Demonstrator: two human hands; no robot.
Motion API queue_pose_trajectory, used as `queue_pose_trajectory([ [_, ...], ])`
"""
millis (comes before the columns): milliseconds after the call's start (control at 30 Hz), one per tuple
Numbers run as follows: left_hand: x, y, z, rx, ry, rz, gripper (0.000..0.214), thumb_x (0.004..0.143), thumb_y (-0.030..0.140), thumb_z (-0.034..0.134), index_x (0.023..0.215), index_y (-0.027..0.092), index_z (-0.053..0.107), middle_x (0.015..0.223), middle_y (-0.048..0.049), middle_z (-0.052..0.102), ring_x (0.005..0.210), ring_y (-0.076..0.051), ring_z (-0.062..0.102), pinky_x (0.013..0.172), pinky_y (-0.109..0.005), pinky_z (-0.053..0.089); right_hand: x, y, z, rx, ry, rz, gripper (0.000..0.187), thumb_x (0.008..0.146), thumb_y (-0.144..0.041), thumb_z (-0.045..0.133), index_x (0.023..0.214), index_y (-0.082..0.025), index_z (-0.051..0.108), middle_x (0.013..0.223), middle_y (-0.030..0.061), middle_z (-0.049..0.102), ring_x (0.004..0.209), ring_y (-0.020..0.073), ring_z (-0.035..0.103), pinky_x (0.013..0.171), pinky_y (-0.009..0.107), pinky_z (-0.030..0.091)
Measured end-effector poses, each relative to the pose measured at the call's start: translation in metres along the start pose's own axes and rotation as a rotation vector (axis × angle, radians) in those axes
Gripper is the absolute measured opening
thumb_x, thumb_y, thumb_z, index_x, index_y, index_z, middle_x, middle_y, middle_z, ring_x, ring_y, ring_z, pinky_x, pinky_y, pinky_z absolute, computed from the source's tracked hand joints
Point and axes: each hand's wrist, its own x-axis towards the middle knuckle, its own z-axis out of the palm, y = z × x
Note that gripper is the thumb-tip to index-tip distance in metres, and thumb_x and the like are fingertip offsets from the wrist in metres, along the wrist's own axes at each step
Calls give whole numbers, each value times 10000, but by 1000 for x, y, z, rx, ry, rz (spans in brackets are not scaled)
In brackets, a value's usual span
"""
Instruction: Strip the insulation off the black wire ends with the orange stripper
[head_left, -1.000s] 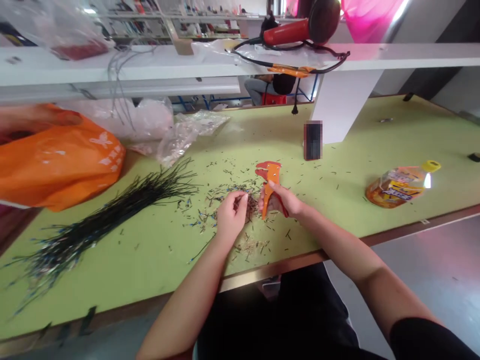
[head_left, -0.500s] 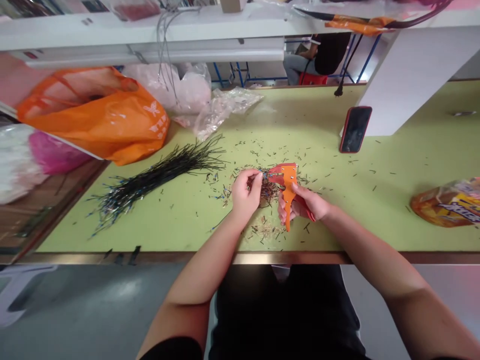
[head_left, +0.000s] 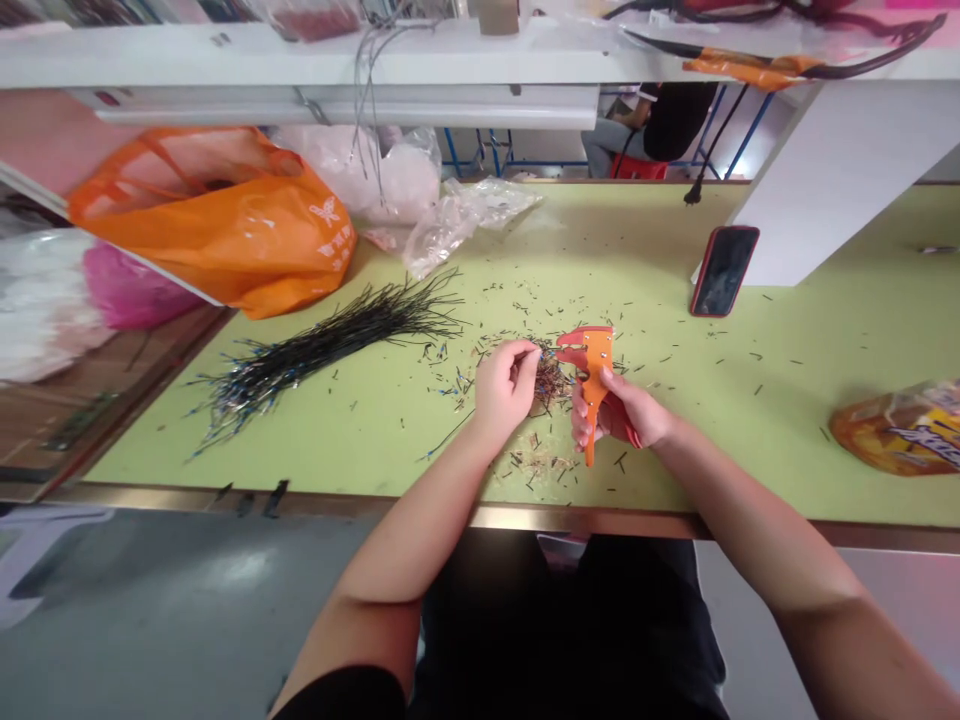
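My left hand (head_left: 506, 390) is closed in a pinch on a thin black wire (head_left: 450, 434), whose tail hangs out below the wrist over the table. To its right, my right hand (head_left: 615, 408) is wrapped around the handles of an orange and red wire stripper (head_left: 597, 358). The stripper's jaws stand apart and point left toward the pinching fingertips, with a small gap between. Beneath them lies a heap of short cut bits (head_left: 551, 382), and more scraps are scattered around. Off to the left rests a large bundle of black wires (head_left: 330, 345) with blue and pale ends.
An orange bag (head_left: 247, 235) and clear plastic bags (head_left: 465, 215) sit at the back left. A phone (head_left: 724, 270) leans against a white post (head_left: 840, 170). A snack package (head_left: 900, 428) lies at right. Beyond the table sits another person (head_left: 667, 120).
The stripper's jaws have opened, and a small gap now separates them from my left fingertips. The whole view has shifted slightly, moving the scene right.
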Motion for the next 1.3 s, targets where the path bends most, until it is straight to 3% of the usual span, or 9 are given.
queue_pose_trajectory([
  [200,1,0,1,7,6,18,269,1074,405,572,983,194,711,810,-33,737,625,-124,614,597,-260,486,2,2,4,18,37,-21,633,903,-822,639,783,-200,657,650,-9,599,587,157,621,651,348,633],
  [533,0,0,3,-39,0,-17,221,1067,374,589,988,199,699,811,-25,728,626,-127,606,599,-265,483,2,1,9,-12,55,-35,639,895,-841,626,760,-217,646,627,-16,579,566,155,601,637,348,618],
  [767,1,6,1,-42,0,0,175,1059,318,595,972,200,689,786,-14,709,636,-125,603,617,-267,485,1,3,8,-78,50,-38,652,900,-854,602,894,-205,672,787,41,709,731,194,727,675,319,610],
  [933,1,11,-1,-57,-26,42,128,1038,254,598,965,197,685,777,-3,715,598,-108,590,590,-245,472,2,5,8,-72,22,-25,646,914,-836,607,874,-194,662,771,39,696,717,183,722,665,305,608],
  [1100,2,13,-3,5,-63,26,173,1054,282,561,971,201,690,813,-22,740,639,-126,621,630,-262,503,5,9,13,-78,105,-43,641,906,-818,641,785,-188,638,641,-4,611,600,157,663,621,298,592],
  [1300,3,13,-9,145,-138,-9,182,1071,275,519,1014,215,682,804,-18,751,664,-157,662,644,-287,480,14,18,28,-98,226,-165,617,902,-773,689,671,-213,570,516,-54,492,455,130,528,521,292,532],
])
